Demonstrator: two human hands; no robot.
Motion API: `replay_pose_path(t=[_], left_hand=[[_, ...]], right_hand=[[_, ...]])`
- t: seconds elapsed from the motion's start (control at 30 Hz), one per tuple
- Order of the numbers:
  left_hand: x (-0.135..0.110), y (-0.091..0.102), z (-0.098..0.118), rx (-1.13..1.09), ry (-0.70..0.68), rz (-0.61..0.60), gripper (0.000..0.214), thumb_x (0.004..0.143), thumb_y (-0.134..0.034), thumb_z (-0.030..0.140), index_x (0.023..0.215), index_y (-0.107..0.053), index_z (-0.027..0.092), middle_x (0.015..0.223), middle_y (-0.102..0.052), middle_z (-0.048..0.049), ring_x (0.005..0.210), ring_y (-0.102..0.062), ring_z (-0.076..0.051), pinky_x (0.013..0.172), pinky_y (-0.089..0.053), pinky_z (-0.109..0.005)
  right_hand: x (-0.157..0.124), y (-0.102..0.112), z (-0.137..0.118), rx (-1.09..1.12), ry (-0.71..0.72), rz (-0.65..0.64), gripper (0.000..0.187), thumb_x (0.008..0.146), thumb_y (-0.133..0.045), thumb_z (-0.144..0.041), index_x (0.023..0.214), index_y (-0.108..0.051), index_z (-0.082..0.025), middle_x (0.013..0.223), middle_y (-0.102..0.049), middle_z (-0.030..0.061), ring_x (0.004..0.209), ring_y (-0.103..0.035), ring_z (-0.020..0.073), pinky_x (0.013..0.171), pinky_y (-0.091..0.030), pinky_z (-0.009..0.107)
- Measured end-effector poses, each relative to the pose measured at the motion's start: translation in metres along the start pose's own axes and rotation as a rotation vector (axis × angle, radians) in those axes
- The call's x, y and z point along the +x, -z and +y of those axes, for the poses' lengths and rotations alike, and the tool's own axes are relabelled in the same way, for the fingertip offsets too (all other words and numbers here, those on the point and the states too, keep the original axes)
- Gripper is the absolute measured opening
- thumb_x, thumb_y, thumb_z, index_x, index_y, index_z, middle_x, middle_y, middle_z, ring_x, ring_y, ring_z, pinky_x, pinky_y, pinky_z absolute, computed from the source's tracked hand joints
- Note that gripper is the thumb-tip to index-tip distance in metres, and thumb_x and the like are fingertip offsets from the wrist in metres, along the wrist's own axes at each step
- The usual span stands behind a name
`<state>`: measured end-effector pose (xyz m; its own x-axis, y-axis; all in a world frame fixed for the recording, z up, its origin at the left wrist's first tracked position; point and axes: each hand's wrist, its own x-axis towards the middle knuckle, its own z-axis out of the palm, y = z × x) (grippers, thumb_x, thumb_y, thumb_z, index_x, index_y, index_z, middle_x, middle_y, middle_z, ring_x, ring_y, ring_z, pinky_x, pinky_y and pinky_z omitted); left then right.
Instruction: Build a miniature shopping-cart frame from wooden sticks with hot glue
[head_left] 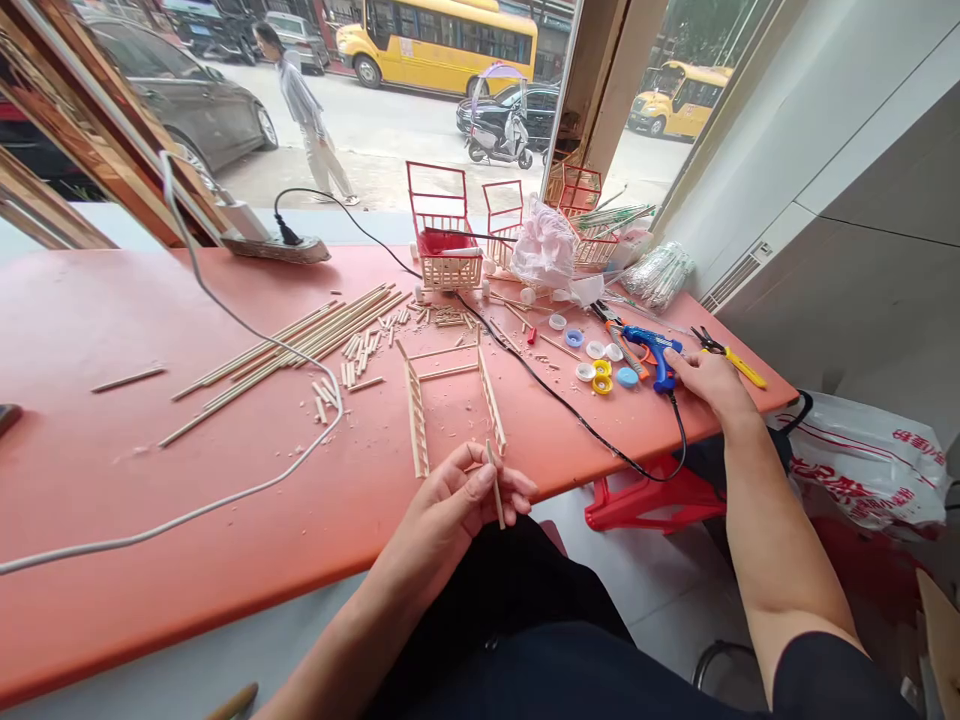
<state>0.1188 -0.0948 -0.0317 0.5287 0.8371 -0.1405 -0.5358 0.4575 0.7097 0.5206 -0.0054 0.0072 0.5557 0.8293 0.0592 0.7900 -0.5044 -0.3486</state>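
My left hand point(469, 490) pinches a short wooden stick point(496, 487) between thumb and fingers, just off the table's front edge. Behind it on the table stands a small wooden frame point(448, 372), two ladder-like sides joined by crossbars at the far end. Farther right, my right hand point(709, 378) is on the rear of a blue hot glue gun point(651, 347), which rests on the table; some of its fingers are hidden. Bottle caps point(601, 376) in white, blue and yellow lie left of the glue gun. Yellow-handled pliers point(731, 360) lie just beyond my right hand.
Long wooden sticks point(300, 350) and short cut pieces point(364, 350) lie on the orange table point(187, 520). Small red-trimmed model carts point(448, 262) stand at the back. A white cable point(217, 300) and a black cord point(555, 398) cross the table. Outside walks a person point(304, 105).
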Motion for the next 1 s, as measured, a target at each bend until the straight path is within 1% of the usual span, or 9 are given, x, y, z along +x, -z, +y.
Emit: replay_pose_path(t=[0.23, 0.43, 0.57, 0.67, 0.73, 0.8, 0.87, 0.93, 1.0], left_hand=[[-0.002, 0.003, -0.006, 0.015, -0.070, 0.001, 0.020, 0.095, -0.073, 0.031, 0.088, -0.059, 0.018, 0.090, -0.076, -0.0063, 0.073, -0.068, -0.013, 0.069, -0.055, -0.025], [-0.003, 0.001, -0.005, 0.067, -0.081, 0.004, 0.024, 0.094, -0.074, 0.035, 0.089, -0.058, 0.018, 0.089, -0.075, -0.0061, 0.070, -0.067, -0.013, 0.069, -0.054, -0.025], [-0.010, -0.002, 0.003, 0.159, -0.087, 0.004, 0.023, 0.096, -0.071, 0.038, 0.092, -0.058, 0.019, 0.083, -0.074, -0.0042, 0.067, -0.065, -0.013, 0.067, -0.052, -0.025], [-0.018, -0.003, 0.024, 0.254, -0.171, 0.041, 0.021, 0.096, -0.072, 0.038, 0.094, -0.060, 0.021, 0.079, -0.073, -0.0024, 0.065, -0.064, -0.013, 0.067, -0.053, -0.027], [-0.019, -0.002, 0.046, 0.328, -0.289, 0.074, 0.021, 0.092, -0.076, 0.038, 0.093, -0.062, 0.021, 0.076, -0.072, -0.0013, 0.064, -0.065, -0.015, 0.065, -0.053, -0.028], [-0.012, 0.001, 0.072, 0.442, -0.408, 0.136, 0.020, 0.091, -0.078, 0.035, 0.091, -0.063, 0.022, 0.075, -0.072, -0.0011, 0.064, -0.065, -0.015, 0.063, -0.052, -0.028], [0.002, 0.006, 0.098, 0.560, -0.478, 0.135, 0.019, 0.089, -0.078, 0.034, 0.090, -0.065, 0.021, 0.076, -0.074, -0.0023, 0.068, -0.067, -0.017, 0.063, -0.052, -0.028], [0.021, 0.011, 0.119, 0.614, -0.554, 0.161, 0.019, 0.087, -0.079, 0.032, 0.090, -0.065, 0.021, 0.074, -0.075, -0.0022, 0.066, -0.066, -0.016, 0.061, -0.050, -0.028], [0.040, 0.016, 0.134, 0.678, -0.622, 0.185, 0.016, 0.086, -0.078, 0.029, 0.087, -0.065, 0.020, 0.074, -0.075, -0.0027, 0.064, -0.066, -0.015, 0.059, -0.049, -0.027]], right_hand=[[0.005, -0.007, 0.005, 0.211, 0.006, -0.027, 0.047, 0.080, -0.073, -0.059, 0.055, -0.059, -0.022, 0.042, -0.047, -0.0018, 0.056, -0.052, 0.0171, 0.057, -0.039, 0.028], [0.000, -0.011, 0.004, 0.496, -0.022, -0.068, 0.041, 0.086, -0.070, -0.052, 0.064, -0.057, -0.020, 0.049, -0.055, -0.0013, 0.044, -0.045, 0.0112, 0.044, -0.035, 0.025], [-0.011, -0.007, 0.000, 0.692, 0.011, -0.030, 0.046, 0.087, -0.066, -0.064, 0.078, -0.056, -0.020, 0.061, -0.063, 0.0023, 0.055, -0.060, 0.0150, 0.052, -0.049, 0.027], [-0.024, 0.000, -0.006, 0.855, 0.053, 0.047, 0.058, 0.078, -0.066, -0.080, 0.083, -0.052, -0.024, 0.068, -0.063, 0.0021, 0.068, -0.067, 0.0209, 0.058, -0.056, 0.033], [-0.035, 0.008, -0.017, 1.049, 0.104, 0.053, 0.065, 0.066, -0.075, -0.083, 0.083, -0.052, -0.025, 0.069, -0.061, 0.0007, 0.070, -0.066, 0.0228, 0.058, -0.057, 0.036], [-0.050, 0.014, -0.036, 1.167, 0.187, -0.090, 0.066, 0.062, -0.080, -0.081, 0.084, -0.054, -0.025, 0.069, -0.055, -0.0016, 0.067, -0.063, 0.0203, 0.058, -0.056, 0.036], [-0.066, 0.017, -0.062, 1.230, 0.233, -0.271, 0.064, 0.063, -0.081, -0.079, 0.080, -0.053, -0.024, 0.066, -0.047, -0.0038, 0.062, -0.057, 0.0165, 0.055, -0.054, 0.033], [-0.080, 0.016, -0.091, 1.240, 0.280, -0.421, 0.060, 0.066, -0.083, -0.075, 0.080, -0.057, -0.023, 0.066, -0.044, -0.0045, 0.060, -0.053, 0.0142, 0.053, -0.050, 0.031], [-0.090, 0.012, -0.119, 1.245, 0.344, -0.513, 0.055, 0.071, -0.082, -0.072, 0.081, -0.062, -0.021, 0.066, -0.044, -0.0040, 0.058, -0.050, 0.0121, 0.050, -0.046, 0.028]])
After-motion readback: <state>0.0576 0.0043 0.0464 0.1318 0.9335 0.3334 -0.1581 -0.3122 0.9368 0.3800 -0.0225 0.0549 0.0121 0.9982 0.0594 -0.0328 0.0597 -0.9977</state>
